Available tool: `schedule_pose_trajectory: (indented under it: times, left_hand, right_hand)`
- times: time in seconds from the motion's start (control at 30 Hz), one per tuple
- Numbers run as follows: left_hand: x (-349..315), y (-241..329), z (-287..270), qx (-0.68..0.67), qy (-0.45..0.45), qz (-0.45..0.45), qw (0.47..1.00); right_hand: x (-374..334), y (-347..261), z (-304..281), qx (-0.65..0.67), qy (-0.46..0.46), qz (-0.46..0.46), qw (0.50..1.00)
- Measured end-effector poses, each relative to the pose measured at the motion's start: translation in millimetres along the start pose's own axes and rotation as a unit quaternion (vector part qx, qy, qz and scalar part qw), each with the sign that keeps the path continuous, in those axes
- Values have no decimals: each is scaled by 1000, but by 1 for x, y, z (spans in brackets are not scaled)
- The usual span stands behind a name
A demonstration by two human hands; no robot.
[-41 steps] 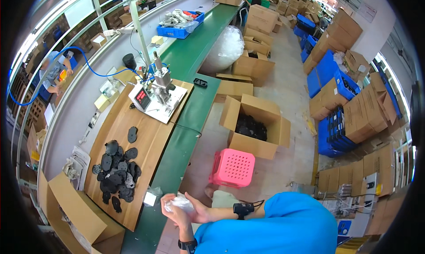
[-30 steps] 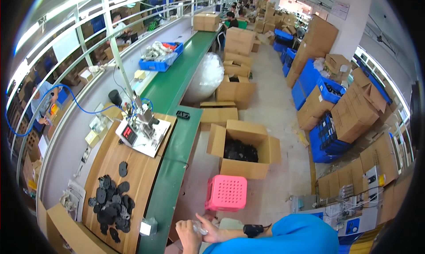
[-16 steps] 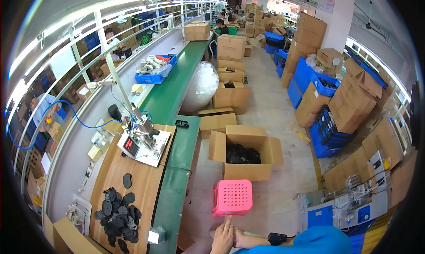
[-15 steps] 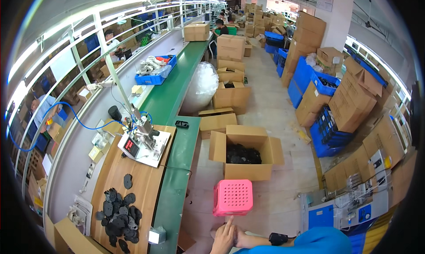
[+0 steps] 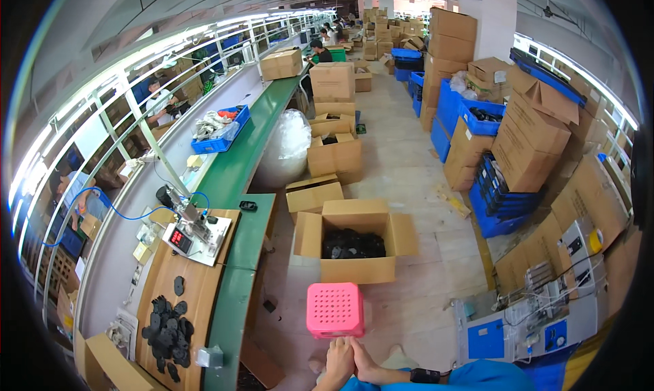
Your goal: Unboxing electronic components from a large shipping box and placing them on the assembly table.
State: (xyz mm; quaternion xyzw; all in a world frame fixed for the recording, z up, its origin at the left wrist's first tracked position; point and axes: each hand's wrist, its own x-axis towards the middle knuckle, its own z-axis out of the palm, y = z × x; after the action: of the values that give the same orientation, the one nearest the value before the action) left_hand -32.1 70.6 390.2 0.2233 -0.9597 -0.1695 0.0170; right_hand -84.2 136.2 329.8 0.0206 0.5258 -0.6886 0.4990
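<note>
My left hand point(image 5: 338, 362) and my right hand point(image 5: 366, 364) meet at the bottom of the view, pressed against each other with fingers closed. Whatever lies between them, if anything, is hidden. Just beyond my fingertips stands a pink plastic stool point(image 5: 334, 308) with a perforated seat. On my right wrist is a black band point(image 5: 425, 375), below a blue sleeve point(image 5: 487, 377). To the left, a heap of flat black pieces point(image 5: 167, 333) lies on the wooden board point(image 5: 193, 282). A small bench press with a red display point(image 5: 197, 236) stands at the board's far end.
Past the stool, an open carton point(image 5: 356, 268) holds black pieces. A green workbench point(image 5: 231, 302) runs along the left, bearing a blue bin point(image 5: 221, 130). Stacked cartons point(image 5: 535, 135) and blue crates point(image 5: 501, 207) line the right, with grey equipment point(image 5: 487, 330) nearer. People sit farther off.
My hands have come together; the left forefinger, stretched out before, is now drawn in against the right hand. The view has shifted, moving the stool and bench leftward in the picture.
</note>
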Motion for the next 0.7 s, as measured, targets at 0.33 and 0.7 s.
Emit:
schedule_pose_trajectory:
  times: [0.33, 0.7]
  left_hand:
    - [116, 186, 19, -166, -92, 202, 961]
    - [223, 279, 15, -100, 48, 280, 954]
  right_hand:
    - [-23, -156, -190, 195, -23, 76, 978]
    - [-53, -313, -273, -165, -118, -156, 967]
